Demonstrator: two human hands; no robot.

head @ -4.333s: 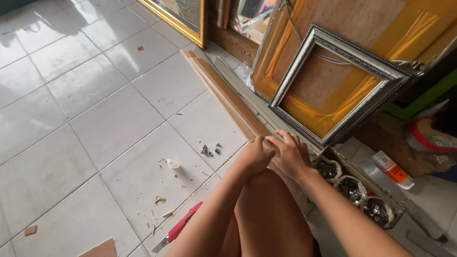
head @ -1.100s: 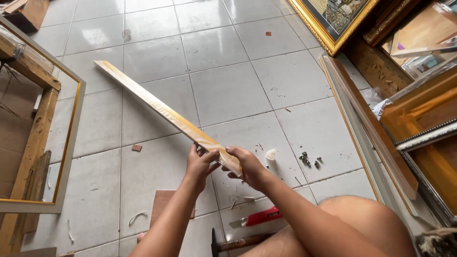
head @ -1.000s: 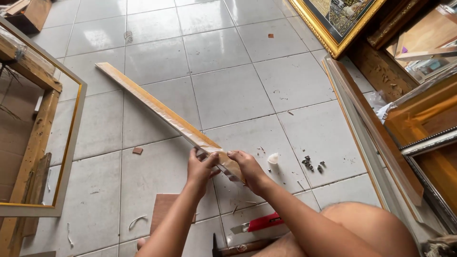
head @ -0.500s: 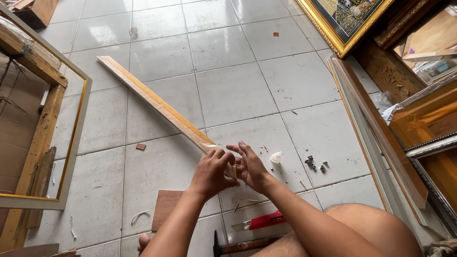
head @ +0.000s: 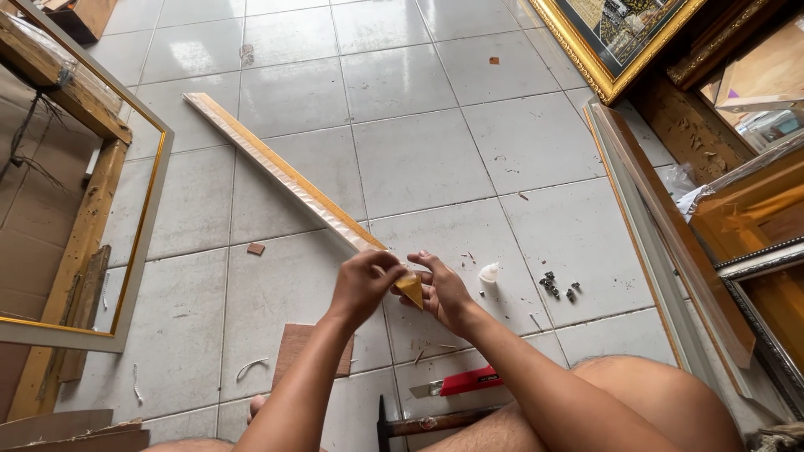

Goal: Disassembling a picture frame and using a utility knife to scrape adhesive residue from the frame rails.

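Observation:
A long wooden frame moulding [head: 280, 172] with a pale plastic wrap runs from the far left of the tiled floor to my hands. My left hand [head: 364, 285] grips its near end from above. My right hand [head: 441, 289] holds the same end from the right, where the yellow-brown mitred tip shows between my fingers. Both forearms reach out over my bare knee [head: 662, 398].
A small white cap [head: 489, 272] and a cluster of dark screws [head: 557, 286] lie right of my hands. A red-handled cutter [head: 461, 383], a hammer [head: 427, 423] and a brown board [head: 293, 351] lie near me. Frames stand at the left [head: 126, 234] and right [head: 670, 243].
The moulding's far end has come down onto the floor and the stick has slid toward me. My hands have closed together around its near tip.

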